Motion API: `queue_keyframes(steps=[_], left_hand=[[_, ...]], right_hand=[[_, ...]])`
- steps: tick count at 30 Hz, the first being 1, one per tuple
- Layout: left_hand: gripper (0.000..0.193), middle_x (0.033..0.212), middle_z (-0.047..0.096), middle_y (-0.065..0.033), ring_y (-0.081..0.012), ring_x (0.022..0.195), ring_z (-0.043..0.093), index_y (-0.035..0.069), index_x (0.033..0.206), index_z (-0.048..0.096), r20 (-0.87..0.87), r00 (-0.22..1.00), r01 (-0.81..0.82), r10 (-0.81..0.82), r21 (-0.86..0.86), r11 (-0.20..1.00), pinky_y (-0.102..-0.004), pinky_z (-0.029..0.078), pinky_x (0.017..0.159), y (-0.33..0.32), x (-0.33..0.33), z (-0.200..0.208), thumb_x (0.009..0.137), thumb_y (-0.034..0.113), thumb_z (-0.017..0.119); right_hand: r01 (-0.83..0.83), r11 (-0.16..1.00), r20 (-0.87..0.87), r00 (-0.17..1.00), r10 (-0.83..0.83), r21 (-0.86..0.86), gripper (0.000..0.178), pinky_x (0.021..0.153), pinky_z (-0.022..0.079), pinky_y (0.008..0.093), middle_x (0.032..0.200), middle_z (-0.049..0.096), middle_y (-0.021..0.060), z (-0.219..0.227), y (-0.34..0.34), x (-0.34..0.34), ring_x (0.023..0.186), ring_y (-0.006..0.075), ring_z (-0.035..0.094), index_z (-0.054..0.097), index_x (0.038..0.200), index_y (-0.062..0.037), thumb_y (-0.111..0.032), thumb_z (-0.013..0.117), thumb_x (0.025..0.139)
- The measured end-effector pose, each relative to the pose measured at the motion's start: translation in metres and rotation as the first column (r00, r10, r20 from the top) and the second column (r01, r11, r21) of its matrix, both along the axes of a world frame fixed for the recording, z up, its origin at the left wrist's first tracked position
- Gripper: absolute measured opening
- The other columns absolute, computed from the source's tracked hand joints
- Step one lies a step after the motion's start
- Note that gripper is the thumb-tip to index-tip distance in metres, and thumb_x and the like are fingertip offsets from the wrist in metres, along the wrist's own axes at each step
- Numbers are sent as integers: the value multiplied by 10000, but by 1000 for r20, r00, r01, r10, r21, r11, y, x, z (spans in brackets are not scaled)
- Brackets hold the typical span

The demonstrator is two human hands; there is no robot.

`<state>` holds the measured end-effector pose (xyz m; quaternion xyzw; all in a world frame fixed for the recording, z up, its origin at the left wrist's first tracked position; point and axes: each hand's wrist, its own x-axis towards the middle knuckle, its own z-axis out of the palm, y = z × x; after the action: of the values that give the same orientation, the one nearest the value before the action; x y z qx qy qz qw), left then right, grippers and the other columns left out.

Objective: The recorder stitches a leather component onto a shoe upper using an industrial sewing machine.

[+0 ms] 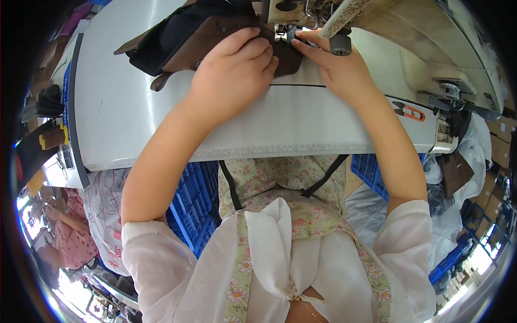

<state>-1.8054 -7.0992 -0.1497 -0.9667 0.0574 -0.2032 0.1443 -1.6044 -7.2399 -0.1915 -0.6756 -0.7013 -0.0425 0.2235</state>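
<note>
A brown and black bag piece (202, 37), possibly leather, lies folded on the white sewing machine table. My left hand (237, 70) rests on its right part, fingers curled and closed on the brown material. That material reaches under the sewing machine's presser foot (292, 34). On the foot's other side is my right hand (339, 67), its fingers stretched toward the foot and touching beside it. Those fingertips are partly hidden by the machine parts, and I see nothing held in them.
The machine head (414, 32) overhangs the upper right. Orange-handled thread snips (410, 111) lie right of my right forearm. A ruler strip (258, 151) runs along the table's front edge. Blue crates (196, 202) stand below. At the far left sits another person (75, 229).
</note>
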Motion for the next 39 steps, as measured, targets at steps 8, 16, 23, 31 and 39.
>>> queue_keyframes(steps=[8,16,23,31,39], left_hand=[[301,1090,688,6,-143,1107,585,131,1000,714,-46,999,-7,7,2,1000,-353,389,1068,8,0,0,730,159,587],[300,1136,674,43,-120,1153,558,151,1023,708,-72,997,-19,19,2,1000,-366,351,1101,14,-2,2,748,165,589],[335,1115,666,46,-120,1166,550,189,1077,698,-58,980,-188,192,57,980,-405,304,1123,-11,2,-6,764,150,587],[240,1008,658,52,-109,1139,551,183,959,735,118,981,-141,156,-128,982,-355,330,1102,-3,0,-15,760,170,602],[386,1140,658,56,-112,1187,533,202,1118,709,15,988,-152,154,-106,983,-376,287,1103,1,-3,-18,759,137,582]], right_hand=[[-8,998,11,1000,7,54,509,904,461,414,1111,631,56,-5,0,-1,1077,273,560,663,1213,-204,19,574,764],[42,998,20,999,-43,54,477,895,472,410,1065,643,47,-1,1,-9,1042,268,576,675,1174,-197,22,576,762],[-74,997,-61,995,74,10,484,926,511,356,1241,635,15,3,9,16,1069,254,633,664,1184,-161,82,502,797],[-82,995,-38,996,80,-47,517,826,520,338,1234,639,-13,5,9,16,1003,230,655,674,1182,-215,89,497,802],[-72,997,-38,997,71,-31,515,961,493,360,1272,610,19,2,5,11,1194,249,575,672,1185,-206,94,501,802]])
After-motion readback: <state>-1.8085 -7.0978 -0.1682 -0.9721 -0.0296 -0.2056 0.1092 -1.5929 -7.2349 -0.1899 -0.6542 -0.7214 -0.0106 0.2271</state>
